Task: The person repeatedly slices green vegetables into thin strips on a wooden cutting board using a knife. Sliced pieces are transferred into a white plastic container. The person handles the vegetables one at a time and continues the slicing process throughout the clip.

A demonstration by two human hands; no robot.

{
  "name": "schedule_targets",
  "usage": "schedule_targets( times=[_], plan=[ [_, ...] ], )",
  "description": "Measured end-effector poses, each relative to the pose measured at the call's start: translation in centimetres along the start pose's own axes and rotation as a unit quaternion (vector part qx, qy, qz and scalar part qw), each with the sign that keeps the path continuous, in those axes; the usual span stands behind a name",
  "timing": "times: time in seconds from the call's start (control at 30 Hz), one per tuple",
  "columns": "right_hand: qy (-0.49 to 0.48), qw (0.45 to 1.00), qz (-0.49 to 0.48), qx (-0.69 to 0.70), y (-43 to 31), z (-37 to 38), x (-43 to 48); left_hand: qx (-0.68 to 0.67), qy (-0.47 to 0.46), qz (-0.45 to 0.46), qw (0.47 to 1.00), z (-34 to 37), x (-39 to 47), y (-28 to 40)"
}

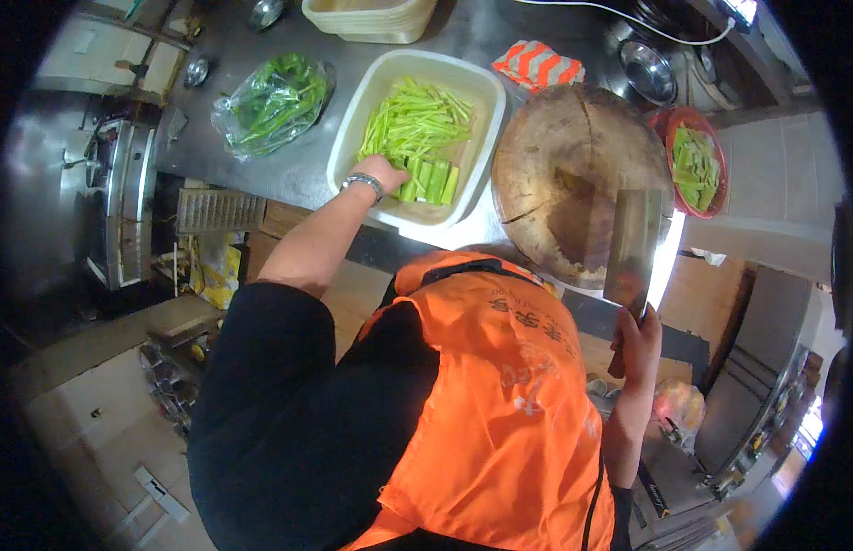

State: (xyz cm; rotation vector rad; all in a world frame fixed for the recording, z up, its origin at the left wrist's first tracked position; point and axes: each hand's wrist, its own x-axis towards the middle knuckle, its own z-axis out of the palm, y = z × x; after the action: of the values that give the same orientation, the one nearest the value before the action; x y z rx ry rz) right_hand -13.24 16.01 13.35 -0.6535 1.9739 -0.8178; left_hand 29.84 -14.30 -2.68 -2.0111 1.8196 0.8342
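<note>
My left hand [380, 173] reaches over the near left side of a white plastic tub [492, 103], its fingers at the left end of a row of thick green stalk sections [437, 182]. The fingertips are partly hidden, so I cannot see whether they grip a piece. Behind the row lies a heap of thin pale green strips [416, 113]. My right hand [636, 343] is shut on the handle of a cleaver [632, 241]. Its broad blade points away from me, over the right edge of a round, cracked wooden chopping block [543, 148], which is stained dark in the middle.
Left of the tub lies a clear plastic bag of leafy greens [275, 103]. A red basket [722, 162] of sliced green pieces stands right of the block. Behind are an orange-and-white striped cloth [539, 65], a metal bowl [647, 71], a cream tub [371, 24] and a white cable [633, 17].
</note>
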Motion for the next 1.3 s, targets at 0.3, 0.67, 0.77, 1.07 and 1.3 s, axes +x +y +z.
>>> schedule_targets(
  times=[0.3, 0.67, 0.77, 1.07, 1.3],
  plan=[
    [-0.026, 0.999, 0.006, -0.038, 2.3, -4.4, 1.1, -0.211, -0.207, -0.020, 0.955, -7.9, -2.9, -0.7],
    [-0.086, 0.984, -0.045, -0.147, 2.4, -8.2, 4.0, -0.545, -0.181, 0.337, 0.746, -8.0, -13.3, 11.2],
    [-0.089, 0.970, -0.092, -0.205, 2.9, -9.3, 4.8, -0.395, -0.080, 0.352, 0.844, -5.7, -16.1, 16.6],
    [-0.130, 0.953, -0.185, -0.200, 4.6, -10.8, 7.0, -0.028, 0.061, 0.415, 0.907, 5.6, -15.6, 24.3],
    [-0.135, 0.980, -0.051, -0.140, 4.5, -10.1, 6.7, -0.143, 0.290, 0.183, 0.928, -0.8, -3.3, 15.7]
  ],
)
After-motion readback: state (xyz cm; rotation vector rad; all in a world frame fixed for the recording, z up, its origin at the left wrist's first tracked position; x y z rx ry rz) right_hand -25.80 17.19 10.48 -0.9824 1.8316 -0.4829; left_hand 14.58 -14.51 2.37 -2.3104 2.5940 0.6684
